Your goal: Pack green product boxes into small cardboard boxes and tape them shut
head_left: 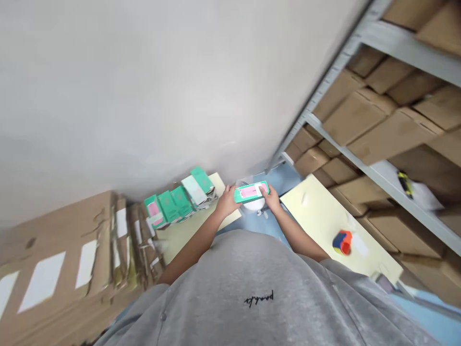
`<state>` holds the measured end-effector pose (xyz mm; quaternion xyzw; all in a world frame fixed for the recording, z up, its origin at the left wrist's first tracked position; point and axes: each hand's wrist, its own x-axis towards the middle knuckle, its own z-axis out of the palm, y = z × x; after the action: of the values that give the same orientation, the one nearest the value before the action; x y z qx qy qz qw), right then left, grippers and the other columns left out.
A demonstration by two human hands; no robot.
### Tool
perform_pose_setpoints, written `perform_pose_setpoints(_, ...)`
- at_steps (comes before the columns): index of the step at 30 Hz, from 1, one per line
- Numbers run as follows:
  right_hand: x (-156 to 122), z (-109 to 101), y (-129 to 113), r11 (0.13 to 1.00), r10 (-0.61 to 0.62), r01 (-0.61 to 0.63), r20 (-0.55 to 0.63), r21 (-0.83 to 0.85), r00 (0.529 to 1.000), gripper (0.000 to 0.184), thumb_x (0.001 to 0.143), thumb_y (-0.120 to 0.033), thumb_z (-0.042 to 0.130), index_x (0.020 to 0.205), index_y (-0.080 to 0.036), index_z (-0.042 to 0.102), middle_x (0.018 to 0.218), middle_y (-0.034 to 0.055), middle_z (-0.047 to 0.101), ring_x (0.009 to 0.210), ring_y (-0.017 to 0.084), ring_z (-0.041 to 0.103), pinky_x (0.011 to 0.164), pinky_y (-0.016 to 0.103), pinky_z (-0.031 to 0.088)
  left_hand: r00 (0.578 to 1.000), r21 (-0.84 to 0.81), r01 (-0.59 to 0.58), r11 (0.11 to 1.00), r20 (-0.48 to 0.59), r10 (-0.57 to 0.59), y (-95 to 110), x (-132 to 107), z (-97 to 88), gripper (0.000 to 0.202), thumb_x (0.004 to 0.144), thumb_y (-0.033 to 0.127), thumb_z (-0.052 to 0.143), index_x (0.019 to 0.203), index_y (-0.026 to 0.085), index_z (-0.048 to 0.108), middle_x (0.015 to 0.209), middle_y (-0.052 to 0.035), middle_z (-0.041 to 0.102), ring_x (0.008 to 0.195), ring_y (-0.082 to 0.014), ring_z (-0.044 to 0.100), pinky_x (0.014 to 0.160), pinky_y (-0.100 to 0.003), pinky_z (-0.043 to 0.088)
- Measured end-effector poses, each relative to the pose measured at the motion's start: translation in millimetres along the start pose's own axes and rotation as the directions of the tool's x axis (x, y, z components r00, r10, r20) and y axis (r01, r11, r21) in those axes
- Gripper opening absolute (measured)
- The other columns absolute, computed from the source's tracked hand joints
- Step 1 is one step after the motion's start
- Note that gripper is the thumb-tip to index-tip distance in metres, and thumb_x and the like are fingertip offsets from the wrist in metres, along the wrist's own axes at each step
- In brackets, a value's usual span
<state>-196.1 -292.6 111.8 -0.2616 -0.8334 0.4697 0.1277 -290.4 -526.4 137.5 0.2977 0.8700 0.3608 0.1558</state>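
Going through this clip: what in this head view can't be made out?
- Green box: its printing is too small and blurred to read; the left hand and right hand cover its ends.
- White object: mostly hidden beneath the box.
- Yellow-and-black item on the shelf: blurred, kind unclear.

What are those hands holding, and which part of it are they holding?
A flat green cardboard box with a pink label. The left hand holds one short end, and the right hand holds the other short end.
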Motion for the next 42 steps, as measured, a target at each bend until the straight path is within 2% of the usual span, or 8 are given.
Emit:
perform_pose_setpoints(3, -18.4, -57.5, 47.8, 0.990, 0.130, -0.114, -0.211, 0.086, 0.969, 0.059, 0.094, -0.058, 0.061, 0.138, -0.019, 0.062, 0.133, 0.0126, 0.071, 0.122, 0.029, 0.065, 0.107, 0.045, 0.052, 0.991, -0.003, -0.099, 0.995, 0.088, 0.099, 38.9, 37.0, 55.9, 0.080, 0.070, 0.019, 0.087, 0.142, 0.027, 0.054, 0.142, -0.0083, 0.050, 0.123, -0.0271, 0.063, 0.104, -0.038, 0.054)
perform_pose_setpoints(11, -71.2, -201.2, 182.4, 0.941, 0.338, -0.289, -0.438, 0.176, 0.833, 0.050, 0.094, -0.048, 0.058, 0.134, -0.019, 0.057, 0.124, 0.0140, 0.069, 0.112, 0.027, 0.065, 0.101, 0.043, 0.054, 0.896, 0.048, -0.316, 0.947, 0.344, 0.282, 164.1, 99.7, 232.8, 0.076, 0.071, 0.013, 0.083, 0.140, 0.030, 0.057, 0.142, -0.0081, 0.050, 0.133, -0.0300, 0.056, 0.113, -0.042, 0.046)
perform_pose_setpoints(18, -107.5, -289.2, 273.9, 0.873, 0.479, -0.480, -0.317, 0.081, 0.818, 0.102, 0.073, -0.040, 0.086, 0.157, -0.020, 0.031, 0.127, 0.0112, 0.058, 0.117, 0.028, 0.062, 0.104, 0.043, 0.051, 0.795, 0.195, -0.437, 0.878, 0.540, 0.276, 247.3, 122.9, 370.7, 0.069, 0.073, 0.011, 0.076, 0.137, 0.028, 0.057, 0.136, -0.0092, 0.055, 0.131, -0.0296, 0.056, 0.111, -0.040, 0.043)
perform_pose_setpoints(22, -114.2, -307.8, 312.6, 0.803, 0.579, -0.596, -0.223, -0.011, 0.784, 0.094, 0.069, -0.023, 0.085, 0.150, -0.023, 0.038, 0.132, 0.0114, 0.051, 0.110, 0.024, 0.064, 0.098, 0.037, 0.053, 0.763, 0.261, -0.487, 0.834, 0.592, 0.260, 266.7, 129.7, 425.3, 0.063, 0.078, 0.012, 0.070, 0.139, 0.026, 0.057, 0.136, -0.0105, 0.057, 0.125, -0.0290, 0.059, 0.111, -0.041, 0.041)
perform_pose_setpoints(27, -103.3, -313.9, 349.2, 0.663, 0.704, -0.737, -0.225, -0.130, 0.674, 0.077, 0.075, -0.015, 0.078, 0.143, -0.021, 0.044, 0.141, 0.0159, 0.045, 0.094, 0.020, 0.068, 0.086, 0.032, 0.054, 0.718, 0.247, -0.508, 0.825, 0.651, 0.247, 273.7, 135.8, 469.7, 0.068, 0.079, 0.010, 0.068, 0.144, 0.025, 0.055, 0.143, -0.0114, 0.056, 0.126, -0.0297, 0.058, 0.114, -0.042, 0.041)
perform_pose_setpoints(32, -97.0, -312.3, 374.4, 0.635, 0.727, -0.756, -0.211, -0.158, 0.654, 0.073, 0.079, -0.016, 0.077, 0.145, -0.020, 0.045, 0.148, 0.0186, 0.041, 0.102, 0.023, 0.067, 0.087, 0.034, 0.054, 0.679, 0.221, -0.482, 0.848, 0.705, 0.203, 267.0, 150.0, 488.6, 0.084, 0.074, 0.002, 0.064, 0.154, 0.021, 0.047, 0.160, -0.0135, 0.043, 0.143, -0.0307, 0.046, 0.115, -0.041, 0.043)
perform_pose_setpoints(37, -101.9, -307.0, 387.8, 0.615, 0.749, -0.780, -0.226, -0.111, 0.623, 0.080, 0.078, -0.013, 0.077, 0.150, -0.016, 0.044, 0.152, 0.0220, 0.040, 0.116, 0.028, 0.063, 0.100, 0.037, 0.050, 0.729, 0.250, -0.435, 0.865, 0.662, 0.175, 253.4, 187.4, 489.0, 0.077, 0.076, 0.004, 0.061, 0.150, 0.024, 0.054, 0.156, -0.0112, 0.050, 0.146, -0.0320, 0.042, 0.117, -0.046, 0.044)
perform_pose_setpoints(42, -105.3, -301.1, 390.7, 0.614, 0.747, -0.786, -0.269, -0.071, 0.608, 0.083, 0.079, -0.009, 0.074, 0.154, -0.015, 0.042, 0.156, 0.0233, 0.035, 0.123, 0.030, 0.061, 0.103, 0.037, 0.049, 0.580, 0.201, -0.476, 0.856, 0.804, 0.134, 231.8, 229.0, 493.3, 0.067, 0.078, 0.007, 0.063, 0.141, 0.030, 0.063, 0.155, -0.0059, 0.055, 0.140, -0.0298, 0.050, 0.117, -0.044, 0.044)
